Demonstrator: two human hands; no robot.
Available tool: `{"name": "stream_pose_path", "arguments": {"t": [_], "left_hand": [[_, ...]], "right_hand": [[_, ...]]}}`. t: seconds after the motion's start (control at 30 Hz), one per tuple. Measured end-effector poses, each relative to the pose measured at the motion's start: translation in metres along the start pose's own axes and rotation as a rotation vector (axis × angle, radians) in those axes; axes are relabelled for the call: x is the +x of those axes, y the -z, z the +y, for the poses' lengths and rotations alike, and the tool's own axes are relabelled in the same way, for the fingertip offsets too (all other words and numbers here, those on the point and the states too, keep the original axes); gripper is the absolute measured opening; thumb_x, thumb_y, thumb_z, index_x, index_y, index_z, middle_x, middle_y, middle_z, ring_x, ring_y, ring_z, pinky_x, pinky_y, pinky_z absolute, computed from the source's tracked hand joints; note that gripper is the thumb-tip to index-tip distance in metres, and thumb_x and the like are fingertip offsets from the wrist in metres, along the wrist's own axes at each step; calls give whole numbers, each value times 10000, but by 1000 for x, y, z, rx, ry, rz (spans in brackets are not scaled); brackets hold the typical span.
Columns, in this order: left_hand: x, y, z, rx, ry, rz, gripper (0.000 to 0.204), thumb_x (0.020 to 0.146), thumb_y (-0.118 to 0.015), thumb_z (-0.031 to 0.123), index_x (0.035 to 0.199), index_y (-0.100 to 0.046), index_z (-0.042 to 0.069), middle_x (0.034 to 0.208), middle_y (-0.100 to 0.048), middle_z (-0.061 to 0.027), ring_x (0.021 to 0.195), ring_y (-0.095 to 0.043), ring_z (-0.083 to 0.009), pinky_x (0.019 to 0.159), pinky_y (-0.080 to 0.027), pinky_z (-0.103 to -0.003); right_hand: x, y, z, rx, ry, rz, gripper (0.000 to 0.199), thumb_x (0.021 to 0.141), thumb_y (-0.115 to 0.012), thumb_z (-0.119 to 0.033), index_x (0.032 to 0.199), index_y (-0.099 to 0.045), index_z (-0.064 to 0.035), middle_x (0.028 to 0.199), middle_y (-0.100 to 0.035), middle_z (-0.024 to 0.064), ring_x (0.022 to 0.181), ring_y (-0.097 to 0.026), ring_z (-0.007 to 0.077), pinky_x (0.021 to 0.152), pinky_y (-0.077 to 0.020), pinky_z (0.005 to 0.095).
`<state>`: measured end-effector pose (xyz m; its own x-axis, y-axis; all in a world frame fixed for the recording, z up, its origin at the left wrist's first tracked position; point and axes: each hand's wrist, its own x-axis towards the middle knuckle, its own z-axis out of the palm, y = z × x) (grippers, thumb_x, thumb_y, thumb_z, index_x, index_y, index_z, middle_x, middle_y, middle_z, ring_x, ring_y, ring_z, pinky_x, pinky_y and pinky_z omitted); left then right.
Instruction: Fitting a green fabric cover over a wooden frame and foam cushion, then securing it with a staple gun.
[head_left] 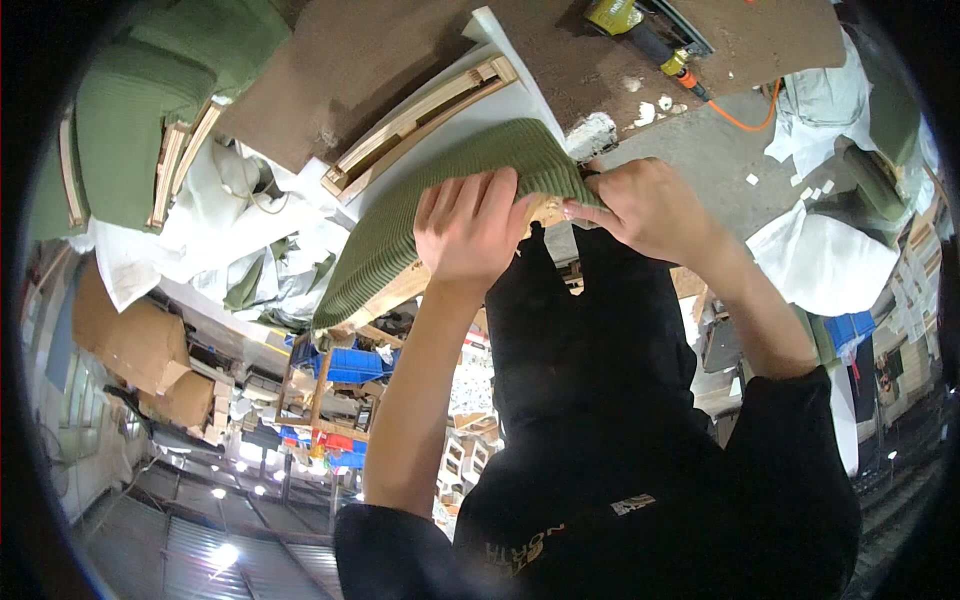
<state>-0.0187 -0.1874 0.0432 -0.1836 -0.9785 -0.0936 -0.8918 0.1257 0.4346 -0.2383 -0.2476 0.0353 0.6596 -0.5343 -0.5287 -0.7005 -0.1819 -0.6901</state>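
Green ribbed padded piece (385,228), tilted, directly beneath the curled fingers of the left hand (465,225), with one corner between both hands and bare wood (395,292) along the side just below the left wrist. Left fingers side by side, pressed over the ribbed cover, thumb toward the exposed edge. Right hand (650,205) at the corner, fingers folded in, one digit pointing along the edge toward the left thumb — perhaps pinching cloth, but cannot tell for certain.

Likeliest trouble right there, between the fingertips: from an uneven pull, skewed ribs or a lump of bunched cloth at the corner; from a slack right grip, a cover springing loose. Possibly a splinter too, from pressing bare skin against raw wood. Just below the fingers, black apron (590,340), close enough to get caught in a fold.

Farther out, beyond the left knuckles, wooden frame (415,117) on a white sheet (530,85): could get scraped by a sudden swing of the piece. Past the right knuckles, on the brown table (330,80), yellow-and-black air tool (640,35) with orange hose (745,125), well apart from both hands — reaching over one-handed, a risk of lost tension.
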Motion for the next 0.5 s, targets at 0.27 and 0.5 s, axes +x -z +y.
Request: {"name": "stream_pose_path", "arguments": {"t": [0.27,0.5], "left_hand": [[-16,3,-6,-7,-60,98,263,696,-743,228,916,-669,105,819,-642,-4,715,-612,-196,643,-469,-343],[-3,1,-7,-4,-58,65,229,758,-751,252,909,-658,106,799,-637,-8,709,-613,-207,645,-464,-349]], "right_hand": [[-17,-7,-1,88,221,-39,310,878,-681,-309,741,-614,-39,639,-607,169,627,-618,385,608,-496,471],[-12,-6,-17,28,18,13,304,887,-688,-268,728,-594,-26,632,-593,151,605,-594,350,570,-456,443]]}}
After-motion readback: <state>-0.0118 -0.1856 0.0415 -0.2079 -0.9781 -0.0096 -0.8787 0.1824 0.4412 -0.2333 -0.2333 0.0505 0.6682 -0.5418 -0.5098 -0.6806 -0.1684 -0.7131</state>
